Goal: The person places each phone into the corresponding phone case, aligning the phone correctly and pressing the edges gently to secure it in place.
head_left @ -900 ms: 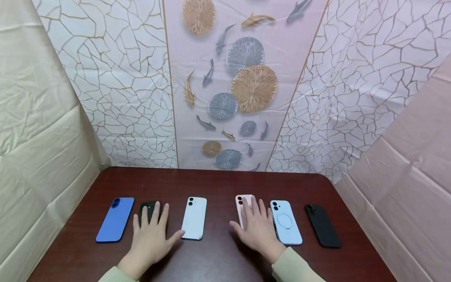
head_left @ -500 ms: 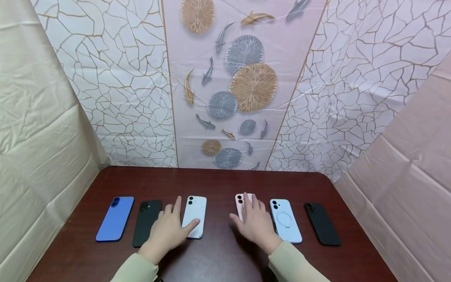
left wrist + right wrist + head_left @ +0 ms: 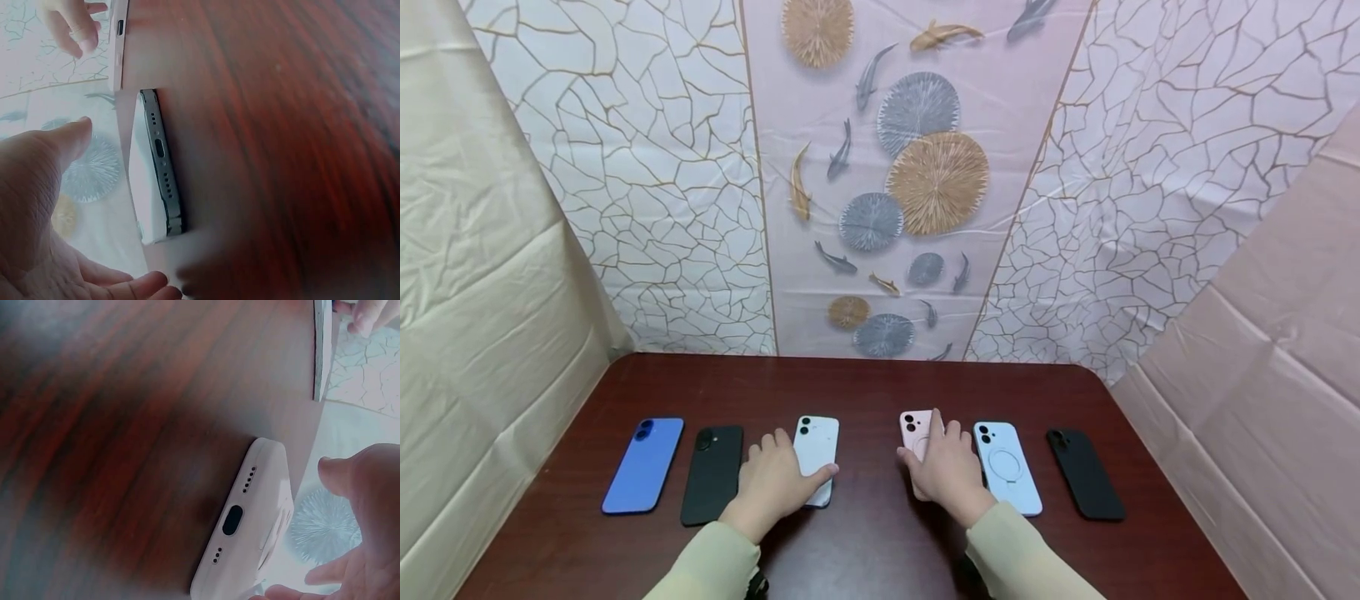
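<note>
white phone [image 3: 817,450] lies back up on the dark red-brown table [image 3: 850,554], camera end away from the person, and i see the left hand [image 3: 772,479] over its near part. that hand's fingers and thumb are apart, the thumb reaching across toward the phone's right edge and the fingers by its left. on the left wrist view i make out space between thumb and phone; i cannot tell whether any fingertip touches it.

to its right, well apart, the pink phone [image 3: 916,422] also lies back up, partly hidden by the right hand [image 3: 951,475]. thumb and fingers are apart there too, the thumb off the phone's left side. my right wrist view shows its port end toward the camera; contact i cannot confirm.

just beside the right hand sits a pale-blue phone [image 3: 1007,471], then a black phone [image 3: 1085,475]. left of the left hand i have a charcoal phone [image 3: 712,475] and, outermost, a deep-blue phone [image 3: 643,467]. patterned cloth [image 3: 820,287] hangs behind the table.
</note>
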A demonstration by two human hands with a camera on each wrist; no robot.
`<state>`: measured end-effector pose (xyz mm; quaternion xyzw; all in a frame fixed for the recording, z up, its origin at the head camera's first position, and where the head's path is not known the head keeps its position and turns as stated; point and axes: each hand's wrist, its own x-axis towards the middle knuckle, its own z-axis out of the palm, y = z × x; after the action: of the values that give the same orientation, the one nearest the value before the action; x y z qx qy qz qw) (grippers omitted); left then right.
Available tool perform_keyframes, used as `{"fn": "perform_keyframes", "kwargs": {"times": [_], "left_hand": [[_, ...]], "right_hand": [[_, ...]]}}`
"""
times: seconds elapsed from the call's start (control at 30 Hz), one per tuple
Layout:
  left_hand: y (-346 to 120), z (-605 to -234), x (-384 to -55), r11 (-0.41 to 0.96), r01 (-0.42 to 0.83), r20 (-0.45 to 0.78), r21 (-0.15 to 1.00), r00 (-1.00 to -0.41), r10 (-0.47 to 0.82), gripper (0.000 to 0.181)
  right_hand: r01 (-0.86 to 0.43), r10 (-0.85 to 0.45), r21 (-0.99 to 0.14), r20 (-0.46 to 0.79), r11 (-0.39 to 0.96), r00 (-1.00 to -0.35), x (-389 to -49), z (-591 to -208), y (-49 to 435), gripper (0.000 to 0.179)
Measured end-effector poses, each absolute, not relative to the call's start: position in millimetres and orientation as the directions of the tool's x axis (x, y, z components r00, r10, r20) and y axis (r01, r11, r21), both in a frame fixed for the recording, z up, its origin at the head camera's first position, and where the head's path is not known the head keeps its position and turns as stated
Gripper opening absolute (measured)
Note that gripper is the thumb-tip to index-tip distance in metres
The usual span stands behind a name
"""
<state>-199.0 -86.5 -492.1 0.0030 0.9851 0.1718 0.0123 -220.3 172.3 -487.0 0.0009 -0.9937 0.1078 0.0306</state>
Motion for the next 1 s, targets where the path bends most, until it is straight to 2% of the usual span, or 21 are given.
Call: {"fn": "perform_keyframes", "kwargs": {"times": [0.13, 0.6, 1.0], "left_hand": [[-81.5, -491.2, -199.2, 0.958, -0.022, -0.03, 0.287, -0.999, -0.014, 0.104], [-70.2, -497.3, -202.7, 0.985, -0.051, -0.048, 0.165, -0.998, -0.044, 0.105], [-70.0, -498.9, -200.9, 0.983, -0.007, -0.041, 0.184, -0.999, 0.001, 0.097]], "right_hand": [[0.02, 0.025, -0.194, 0.023, 0.981, -0.999, -224.7, -488.9, 173.1, 0.095], [0.08, 0.073, -0.146, -0.052, 0.986, -0.996, -233.5, -494.7, 174.5, 0.099], [0.107, 0.097, -0.153, -0.071, 0.982, -0.993, -233.6, -492.5, 173.6, 0.096]]}}
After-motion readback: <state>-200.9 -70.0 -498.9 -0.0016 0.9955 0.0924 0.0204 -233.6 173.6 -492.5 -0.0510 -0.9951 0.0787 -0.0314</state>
